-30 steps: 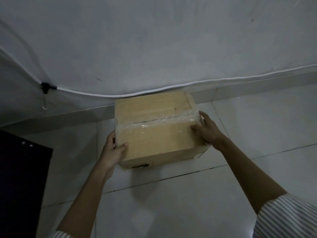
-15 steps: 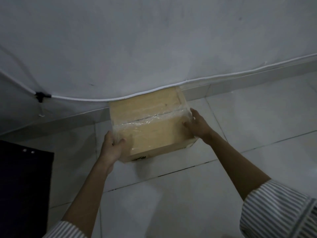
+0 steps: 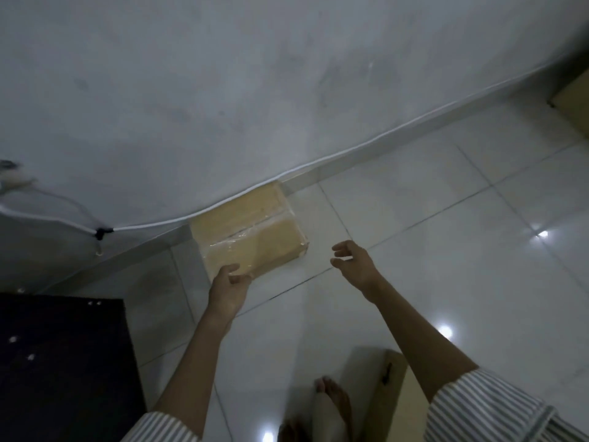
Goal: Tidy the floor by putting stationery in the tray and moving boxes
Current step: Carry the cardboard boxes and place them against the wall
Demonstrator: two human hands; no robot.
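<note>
A taped cardboard box (image 3: 255,231) rests on the white tiled floor, its far side against the wall under a white cable. My left hand (image 3: 229,287) hovers at the box's near left corner, fingers spread, holding nothing. Out to the right of the box, my right hand (image 3: 353,263) is off it with its fingers curled apart and nothing in them. No tray or stationery is in view.
A second cardboard box (image 3: 392,400) stands by my bare feet (image 3: 331,397) at the bottom. Another box corner (image 3: 573,100) shows at the far right edge. A dark piece of furniture (image 3: 60,365) fills the lower left. A white cable (image 3: 350,151) runs along the wall's base.
Both hands held the box by its sides and lowered it against the wall. Now the box lies on the floor and both hands have let go and drawn back.
</note>
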